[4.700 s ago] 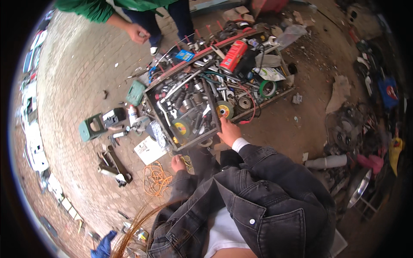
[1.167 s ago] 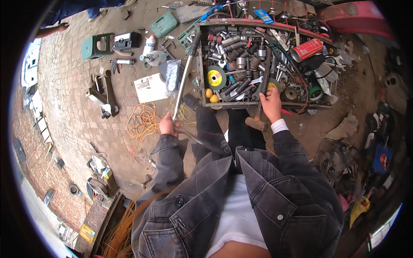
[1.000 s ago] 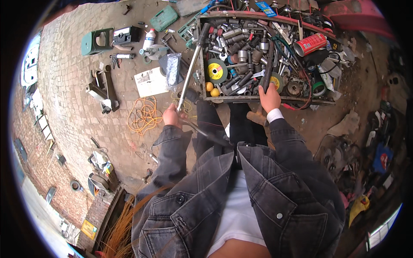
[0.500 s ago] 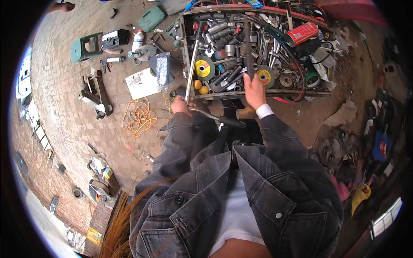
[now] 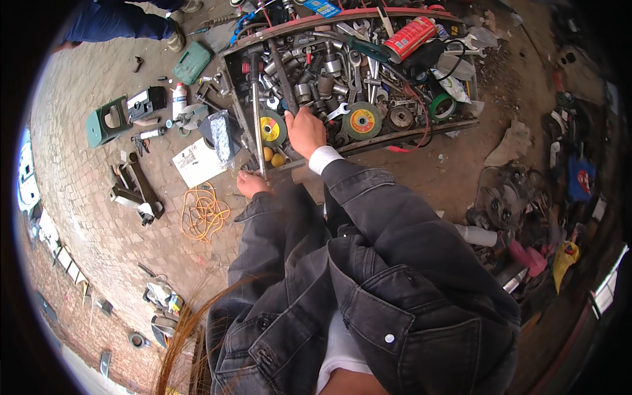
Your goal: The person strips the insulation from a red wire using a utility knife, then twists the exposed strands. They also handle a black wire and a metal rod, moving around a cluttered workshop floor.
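My left hand (image 5: 252,184) is closed around the lower end of a long silver metal bar (image 5: 256,115), which leans over the left end of a tool tray (image 5: 230,85). My right hand (image 5: 306,133) grips the lower end of a dark, long metal bar (image 5: 281,69), slanting up and left over the tray. Between the bars' lower parts lies a yellow-centred grinding disc (image 5: 270,130); another disc (image 5: 362,121) lies right of my right hand. An open-end wrench (image 5: 339,112) shows beside that hand. Sockets and several wrenches fill the tray.
A red can (image 5: 411,39) and green tape roll (image 5: 442,106) lie at the tray's right. Left on the paving are a tangled orange cord (image 5: 205,214), a white sheet (image 5: 197,161) and a green case (image 5: 192,62). Another person's legs (image 5: 125,25) stand at upper left.
My right hand has swung left with the dark bar, now near the silver one. The bent, dark-gripped bar by my lap is out of sight. Another person's legs have come into view.
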Demonstrator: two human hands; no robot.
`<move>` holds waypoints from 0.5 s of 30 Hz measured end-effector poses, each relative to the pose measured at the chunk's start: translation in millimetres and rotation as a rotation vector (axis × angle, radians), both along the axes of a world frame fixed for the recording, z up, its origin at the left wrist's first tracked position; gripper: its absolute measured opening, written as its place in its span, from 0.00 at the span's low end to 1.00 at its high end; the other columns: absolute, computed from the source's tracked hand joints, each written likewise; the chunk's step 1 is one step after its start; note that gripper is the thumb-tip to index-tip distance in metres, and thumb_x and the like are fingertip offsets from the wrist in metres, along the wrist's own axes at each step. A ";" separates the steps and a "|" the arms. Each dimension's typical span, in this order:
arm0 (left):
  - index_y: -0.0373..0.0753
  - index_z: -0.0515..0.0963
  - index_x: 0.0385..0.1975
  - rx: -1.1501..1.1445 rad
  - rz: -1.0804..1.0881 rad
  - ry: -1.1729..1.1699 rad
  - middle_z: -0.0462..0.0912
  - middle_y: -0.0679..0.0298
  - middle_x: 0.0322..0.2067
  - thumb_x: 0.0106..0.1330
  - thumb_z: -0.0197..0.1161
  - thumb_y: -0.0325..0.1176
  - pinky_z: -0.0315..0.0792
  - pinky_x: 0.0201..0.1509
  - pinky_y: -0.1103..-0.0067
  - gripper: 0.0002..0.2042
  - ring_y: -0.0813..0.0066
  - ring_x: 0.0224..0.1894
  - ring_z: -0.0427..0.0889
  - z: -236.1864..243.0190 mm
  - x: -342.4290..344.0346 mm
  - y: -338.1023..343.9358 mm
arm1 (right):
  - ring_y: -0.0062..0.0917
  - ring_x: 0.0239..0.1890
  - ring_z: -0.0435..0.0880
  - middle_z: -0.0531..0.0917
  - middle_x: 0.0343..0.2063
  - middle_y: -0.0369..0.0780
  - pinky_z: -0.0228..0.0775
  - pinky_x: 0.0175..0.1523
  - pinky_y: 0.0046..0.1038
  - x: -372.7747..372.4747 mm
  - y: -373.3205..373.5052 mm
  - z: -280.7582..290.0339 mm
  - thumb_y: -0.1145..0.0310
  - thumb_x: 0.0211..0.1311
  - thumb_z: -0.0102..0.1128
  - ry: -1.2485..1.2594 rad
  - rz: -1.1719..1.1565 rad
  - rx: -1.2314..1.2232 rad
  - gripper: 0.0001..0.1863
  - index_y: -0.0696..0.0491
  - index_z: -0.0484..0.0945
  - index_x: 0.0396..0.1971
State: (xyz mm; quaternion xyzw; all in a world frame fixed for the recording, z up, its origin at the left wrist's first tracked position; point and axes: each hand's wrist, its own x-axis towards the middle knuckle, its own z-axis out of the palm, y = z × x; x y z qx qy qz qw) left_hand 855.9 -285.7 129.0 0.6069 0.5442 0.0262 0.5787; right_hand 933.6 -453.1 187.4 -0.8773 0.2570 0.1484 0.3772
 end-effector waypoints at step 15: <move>0.39 0.66 0.27 0.029 -0.377 -0.351 0.66 0.70 0.20 0.76 0.45 0.36 0.56 0.24 0.86 0.13 0.85 0.21 0.63 60.3 -0.9 -66.3 | 0.50 0.30 0.82 0.81 0.23 0.55 0.75 0.36 0.45 -0.5 -1.7 -19.1 0.56 0.66 0.54 -0.091 0.077 -0.062 0.21 0.63 0.73 0.28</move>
